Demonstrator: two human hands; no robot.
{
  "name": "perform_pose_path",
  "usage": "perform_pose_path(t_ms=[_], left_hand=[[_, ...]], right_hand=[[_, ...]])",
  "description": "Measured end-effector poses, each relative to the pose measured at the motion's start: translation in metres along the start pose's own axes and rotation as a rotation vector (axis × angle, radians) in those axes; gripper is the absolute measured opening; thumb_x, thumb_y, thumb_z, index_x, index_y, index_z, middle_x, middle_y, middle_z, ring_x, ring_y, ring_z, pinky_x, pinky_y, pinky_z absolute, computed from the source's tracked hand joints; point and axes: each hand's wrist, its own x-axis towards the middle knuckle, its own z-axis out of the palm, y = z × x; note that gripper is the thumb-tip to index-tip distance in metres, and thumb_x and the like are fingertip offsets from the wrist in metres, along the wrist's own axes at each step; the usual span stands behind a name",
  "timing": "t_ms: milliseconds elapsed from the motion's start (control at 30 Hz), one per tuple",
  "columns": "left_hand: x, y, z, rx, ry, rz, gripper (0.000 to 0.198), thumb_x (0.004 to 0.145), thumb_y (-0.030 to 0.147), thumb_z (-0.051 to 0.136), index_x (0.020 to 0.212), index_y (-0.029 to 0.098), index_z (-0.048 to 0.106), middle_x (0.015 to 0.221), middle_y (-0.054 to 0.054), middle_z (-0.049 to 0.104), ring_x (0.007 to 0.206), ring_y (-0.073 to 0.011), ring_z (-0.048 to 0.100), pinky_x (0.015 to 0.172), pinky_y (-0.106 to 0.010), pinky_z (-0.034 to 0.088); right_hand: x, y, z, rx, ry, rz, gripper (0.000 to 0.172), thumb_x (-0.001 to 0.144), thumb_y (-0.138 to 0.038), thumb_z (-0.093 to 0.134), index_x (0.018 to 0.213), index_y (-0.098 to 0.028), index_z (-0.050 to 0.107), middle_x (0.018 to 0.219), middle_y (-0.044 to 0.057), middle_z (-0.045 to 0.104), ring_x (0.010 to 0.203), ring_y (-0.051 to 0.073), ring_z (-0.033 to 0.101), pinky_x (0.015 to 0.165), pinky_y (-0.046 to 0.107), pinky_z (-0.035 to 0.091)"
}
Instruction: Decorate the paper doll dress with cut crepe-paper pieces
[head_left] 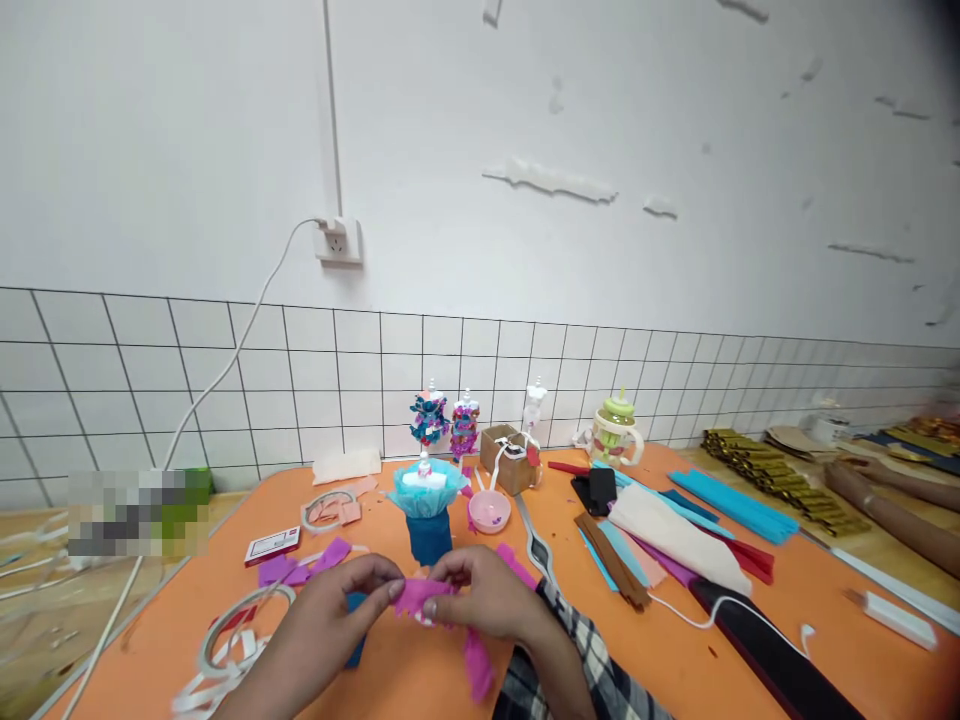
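Note:
My left hand point(330, 610) pinches the left end of a bright pink strip of crepe paper point(417, 597), low over the orange table. My right hand point(484, 597) grips the strip's other side, and its thumb presses on top. A loose pink tail point(478, 665) hangs below my right hand. Just behind both hands stands a small mannequin point(425, 466) dressed in light blue ruffled paper point(431, 487) over a dark blue skirt point(430, 537). A dark blue piece point(355, 650) lies partly hidden behind my left hand.
Tape rolls point(247, 625) and purple paper scraps point(304, 567) lie left. Behind are a pink bowl point(490, 511), a cardboard box point(510, 462) and decorated mannequins point(429, 417). Right are crepe strips point(735, 505), a lidded cup point(618, 432), a white cable and another person's arms point(892, 510).

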Motion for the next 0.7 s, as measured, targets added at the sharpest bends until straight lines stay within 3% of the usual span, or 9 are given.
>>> perform_pose_path(t_ms=[300, 533, 700], left_hand=[[0.022, 0.007, -0.003, -0.12, 0.178, -0.005, 0.025, 0.081, 0.044, 0.056, 0.077, 0.022, 0.067, 0.078, -0.003, 0.07, 0.078, -0.0228, 0.064, 0.072, -0.03, 0.049], [0.032, 0.0, -0.001, -0.137, 0.191, 0.044, 0.02, 0.084, 0.039, 0.054, 0.08, 0.022, 0.064, 0.084, -0.004, 0.069, 0.082, -0.0225, 0.064, 0.076, -0.031, 0.05], [0.037, -0.004, 0.0, -0.135, 0.174, 0.078, 0.015, 0.083, 0.035, 0.055, 0.078, 0.023, 0.062, 0.09, -0.004, 0.068, 0.089, -0.0233, 0.063, 0.079, -0.032, 0.051]], right_hand=[[0.007, -0.047, 0.001, -0.444, 0.424, 0.031, 0.013, 0.075, -0.028, 0.061, 0.081, -0.023, 0.072, 0.078, -0.001, 0.07, 0.073, 0.015, 0.06, 0.062, 0.024, 0.036], [0.012, -0.042, 0.009, -0.548, 0.505, 0.13, 0.013, 0.075, -0.03, 0.061, 0.078, -0.024, 0.071, 0.077, 0.0, 0.071, 0.071, 0.017, 0.06, 0.059, 0.026, 0.033], [0.015, -0.036, 0.005, -0.577, 0.511, 0.087, 0.012, 0.076, -0.03, 0.061, 0.077, -0.024, 0.071, 0.079, 0.001, 0.07, 0.073, 0.018, 0.061, 0.062, 0.028, 0.036]])
